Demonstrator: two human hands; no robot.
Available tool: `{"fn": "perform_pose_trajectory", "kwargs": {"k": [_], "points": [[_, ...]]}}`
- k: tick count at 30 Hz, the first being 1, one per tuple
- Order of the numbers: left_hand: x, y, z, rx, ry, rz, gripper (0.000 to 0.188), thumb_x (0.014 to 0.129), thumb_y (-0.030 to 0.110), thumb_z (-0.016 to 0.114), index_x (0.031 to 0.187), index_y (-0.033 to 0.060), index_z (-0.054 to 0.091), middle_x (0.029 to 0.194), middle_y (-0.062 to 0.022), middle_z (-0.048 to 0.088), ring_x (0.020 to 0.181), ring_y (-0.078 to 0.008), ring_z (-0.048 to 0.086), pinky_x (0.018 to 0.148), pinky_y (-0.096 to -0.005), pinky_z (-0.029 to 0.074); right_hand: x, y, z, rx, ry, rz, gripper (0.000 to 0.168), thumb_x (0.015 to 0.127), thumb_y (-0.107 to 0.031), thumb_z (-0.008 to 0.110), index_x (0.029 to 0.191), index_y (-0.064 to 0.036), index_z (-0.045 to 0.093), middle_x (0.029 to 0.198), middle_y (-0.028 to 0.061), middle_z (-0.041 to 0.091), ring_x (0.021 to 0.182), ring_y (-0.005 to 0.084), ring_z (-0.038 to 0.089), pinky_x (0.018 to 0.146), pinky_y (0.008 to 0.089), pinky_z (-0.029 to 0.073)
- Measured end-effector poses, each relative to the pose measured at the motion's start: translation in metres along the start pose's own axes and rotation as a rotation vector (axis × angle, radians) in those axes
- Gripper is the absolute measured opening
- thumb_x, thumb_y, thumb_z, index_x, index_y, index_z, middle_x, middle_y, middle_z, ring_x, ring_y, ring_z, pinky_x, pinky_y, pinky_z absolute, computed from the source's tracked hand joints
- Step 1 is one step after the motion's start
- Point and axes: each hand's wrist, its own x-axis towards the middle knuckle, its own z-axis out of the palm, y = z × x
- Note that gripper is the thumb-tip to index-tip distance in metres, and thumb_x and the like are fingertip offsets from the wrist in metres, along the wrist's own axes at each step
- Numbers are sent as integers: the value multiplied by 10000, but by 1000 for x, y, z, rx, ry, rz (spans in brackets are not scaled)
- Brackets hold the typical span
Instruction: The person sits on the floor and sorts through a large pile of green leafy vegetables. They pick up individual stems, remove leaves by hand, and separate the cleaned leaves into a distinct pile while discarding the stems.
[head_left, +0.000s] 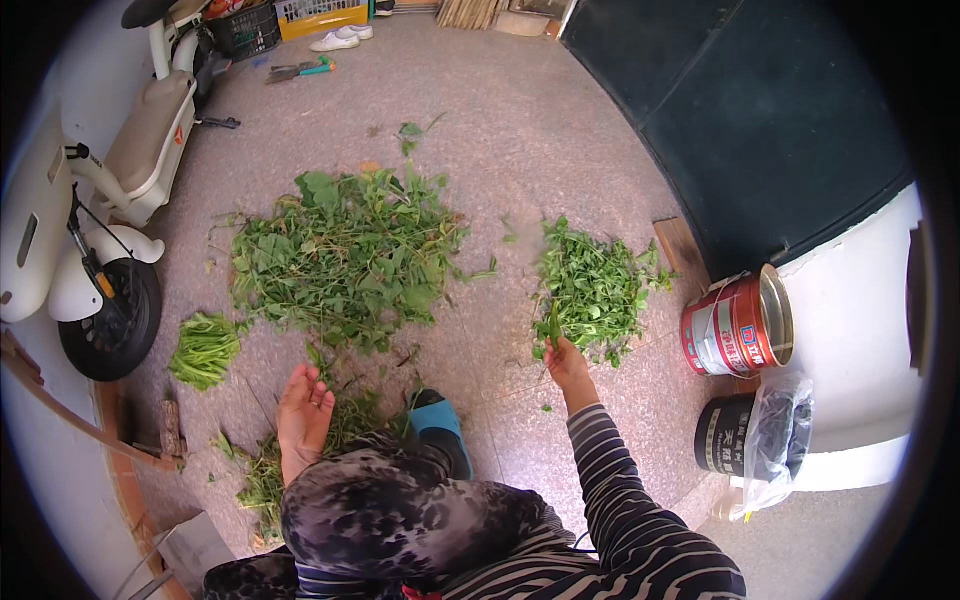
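Observation:
My right hand (568, 367) pinches a small green leafy sprig (555, 324) at the near edge of a pile of bright green picked leaves (600, 289). Palm up and fingers slightly curled, my left hand (304, 416) is beside my knee. A green sprig (315, 358) shows at its fingertips, but it does not look gripped. Beyond that hand spreads a large heap of leafy vines and stems (345, 262). To its left lies a neat bunch of green stalks (205, 352). More plant scraps (262, 480) lie by my legs, partly hidden.
A white electric scooter (146, 142) stands along the left wall. On the right are a red paint bucket (720, 326) and a black bucket (724, 435) with a plastic bag over it. White shoes (337, 39) and a turquoise-handled tool (304, 70) lie at the back. A dark door (765, 112) is at right.

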Motion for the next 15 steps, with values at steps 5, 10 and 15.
{"fn": "perform_pose_trajectory", "kwargs": {"k": [5, 10, 15], "points": [[2, 1, -16, -78, -85, 5, 280, 804, 160, 577, 1073, 116, 512, 922, 4, 576, 779, -132, 534, 711, -303, 445, 3, 23, 18, 8, 25, 71, 93, 827, -110, 505, 871, -37, 541, 740, 68, 583, 593, 151, 534, 533, 271, 482], [3, -8, -16, -106, 75, 9, 223, 829, 116, 537, 1050, 83, 526, 888, -37, 596, 708, -147, 551, 660, -318, 466, 7, 65, -19, 10, -20, 334, 126, 830, -126, 505, 901, -22, 520, 770, 86, 577, 616, 178, 544, 572, 295, 474], [8, -7, -60, 58, 329, 105, 233, 830, 109, 529, 1058, 62, 522, 890, -35, 590, 692, -127, 545, 629, -299, 471, 30, 61, -20, -134, -123, 366, 200, 871, -193, 439, 975, -31, 496, 791, 79, 584, 628, 172, 548, 579, 291, 478]]}}
